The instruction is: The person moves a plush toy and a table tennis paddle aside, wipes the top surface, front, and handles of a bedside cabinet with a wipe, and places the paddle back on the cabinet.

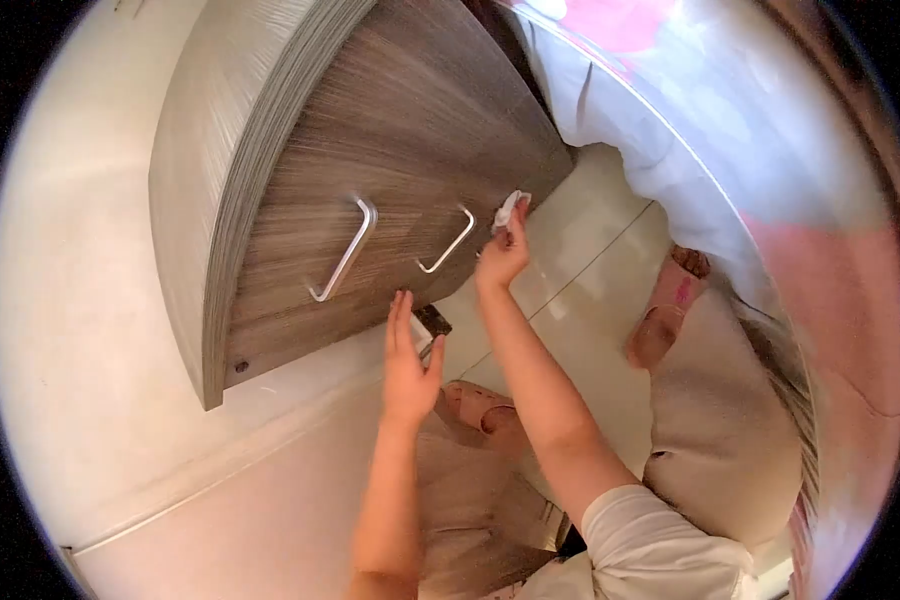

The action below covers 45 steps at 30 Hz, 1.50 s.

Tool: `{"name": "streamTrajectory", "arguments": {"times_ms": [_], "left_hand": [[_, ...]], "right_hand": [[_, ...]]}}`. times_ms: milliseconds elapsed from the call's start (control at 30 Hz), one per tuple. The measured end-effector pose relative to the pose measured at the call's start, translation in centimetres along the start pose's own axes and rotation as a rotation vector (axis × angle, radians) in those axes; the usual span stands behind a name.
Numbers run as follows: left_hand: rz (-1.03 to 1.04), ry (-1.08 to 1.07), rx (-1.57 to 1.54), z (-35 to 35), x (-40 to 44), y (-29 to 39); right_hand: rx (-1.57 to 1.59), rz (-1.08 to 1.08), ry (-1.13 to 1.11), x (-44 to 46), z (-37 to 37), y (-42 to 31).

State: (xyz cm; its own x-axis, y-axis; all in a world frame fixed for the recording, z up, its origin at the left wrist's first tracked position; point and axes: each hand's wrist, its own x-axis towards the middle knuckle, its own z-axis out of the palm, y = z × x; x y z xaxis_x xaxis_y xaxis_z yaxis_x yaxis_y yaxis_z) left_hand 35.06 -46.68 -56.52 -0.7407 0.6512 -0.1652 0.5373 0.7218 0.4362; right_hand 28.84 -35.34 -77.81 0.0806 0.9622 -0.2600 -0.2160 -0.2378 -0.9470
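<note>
A bedside cabinet (pixel 300 180) with brown wood-grain drawer fronts fills the upper left, and two silver bar handles stand out from it: a longer handle (pixel 346 250) and a shorter handle (pixel 448 240). My right hand (pixel 503 255) pinches a crumpled white cloth or tissue (pixel 511 212) against the lower part of the front, close to the shorter handle. At the cabinet's side edge, my left hand (pixel 410 370) has its fingers stretched out and thumb apart, holding nothing. Its fingertips are at the edge; whether they touch it I cannot tell.
To the right hangs a pale bed sheet (pixel 670 180) with pink patches. Glossy floor tiles (pixel 590 270) lie beneath, with my feet in pink slippers (pixel 660 325) on them. A pale wall (pixel 80 270) runs along the left. Near my left hand is a small dark block (pixel 432 321).
</note>
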Motion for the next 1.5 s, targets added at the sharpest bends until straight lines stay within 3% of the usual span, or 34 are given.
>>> {"name": "streamTrajectory", "arguments": {"times_ms": [33, 67, 167, 267, 300, 367, 400, 433, 500, 533, 600, 633, 700, 733, 833, 867, 933, 1000, 1100, 1133, 1167, 1233, 1333, 1433, 1500], "left_hand": [[-0.018, 0.002, 0.007, -0.3, 0.0, 0.6], [-0.040, 0.008, 0.008, -0.4, -0.2, 1.2], [-0.105, 0.020, -0.095, -0.4, -0.8, 2.1], [-0.124, 0.031, -0.067, 0.3, -1.8, 2.2], [-0.127, 0.033, -0.064, 0.5, -2.0, 2.5], [-0.087, -0.001, -0.048, 1.0, -2.2, 3.2], [-0.087, 0.000, -0.047, 1.1, -2.2, 3.3], [-0.092, -0.036, -0.074, 1.1, -2.1, 3.3], [-0.101, -0.072, -0.098, 0.8, -2.0, 3.2], [-0.107, -0.081, -0.133, 0.6, -1.9, 3.2], [-0.118, -0.096, -0.165, 0.4, -1.9, 2.9], [-0.118, -0.076, -0.216, 0.4, -2.0, 2.7], [-0.122, -0.057, -0.269, 0.1, -2.2, 2.6], [-0.103, -0.045, -0.236, -0.2, -2.1, 2.9], [-0.033, -0.019, -0.210, -0.4, -1.7, 3.8], [0.011, -0.019, -0.200, -0.3, -1.5, 4.1], [0.039, -0.046, -0.211, 0.1, -1.4, 4.9], [0.057, -0.070, -0.216, 0.8, -1.6, 5.4], [-0.079, -0.143, -0.377, 1.4, -2.3, 5.8], [-0.093, -0.159, -0.422, 1.4, -2.6, 6.0], [-0.110, -0.174, -0.468, 1.2, -3.0, 6.2], [-0.081, -0.186, -0.434, 0.6, -3.6, 6.6], [-0.008, -0.117, -0.377, 0.6, -3.9, 7.6], [-0.048, -0.056, -0.510, 1.4, -4.2, 8.4], [-0.168, -0.106, -0.794, 2.2, -4.6, 7.8]], "right_hand": [[-0.036, -0.139, 0.084, 0.7, 0.3, 0.9], [-0.076, 0.463, 0.060, 2.0, 0.2, 1.4], [-0.125, 0.418, 0.144, 5.5, 0.6, 7.0], [-0.361, 0.453, 0.024, 10.7, -2.3, 20.6], [-0.360, 0.456, 0.020, 10.9, -3.1, 20.6], [-0.211, 0.860, -0.307, 10.8, -5.1, 17.3], [-0.095, 0.882, -0.129, 8.7, -3.5, 7.2], [-0.095, 0.883, -0.131, 7.3, -3.3, 7.3], [0.073, 0.623, -0.084, 4.9, -3.2, 8.8], [0.071, 0.627, -0.086, 3.9, -3.2, 8.1], [-0.163, 0.240, 0.013, 2.5, -3.4, 5.1], [-0.169, 0.247, 0.011, 2.8, -3.5, 2.8], [-0.020, 0.046, -0.082, 3.9, -3.2, -1.3], [-0.100, -0.143, -0.123, 4.3, -2.3, -0.8], [-0.383, -0.237, -0.061, 3.0, -1.7, -0.2], [-0.396, -0.131, -0.105, 1.6, -2.1, -0.2], [-0.389, -0.157, -0.167, -2.0, -2.8, 1.0], [-0.510, -0.163, -0.389, -7.3, -5.0, 2.9], [-0.257, -0.072, -0.393, -8.1, -5.2, 3.6], [-0.278, -0.220, -0.363, -6.7, -4.9, 2.0], [-0.277, -0.211, -0.372, -5.2, -3.9, 0.9], [-0.175, -0.098, -0.120, -3.1, -1.8, 0.2], [-0.412, -0.254, -0.085, -6.8, -0.2, -0.5], [-0.359, -0.096, -0.228, -13.9, -1.7, 0.7], [-0.369, -0.013, -0.314, -17.7, -3.0, 2.1]]}}
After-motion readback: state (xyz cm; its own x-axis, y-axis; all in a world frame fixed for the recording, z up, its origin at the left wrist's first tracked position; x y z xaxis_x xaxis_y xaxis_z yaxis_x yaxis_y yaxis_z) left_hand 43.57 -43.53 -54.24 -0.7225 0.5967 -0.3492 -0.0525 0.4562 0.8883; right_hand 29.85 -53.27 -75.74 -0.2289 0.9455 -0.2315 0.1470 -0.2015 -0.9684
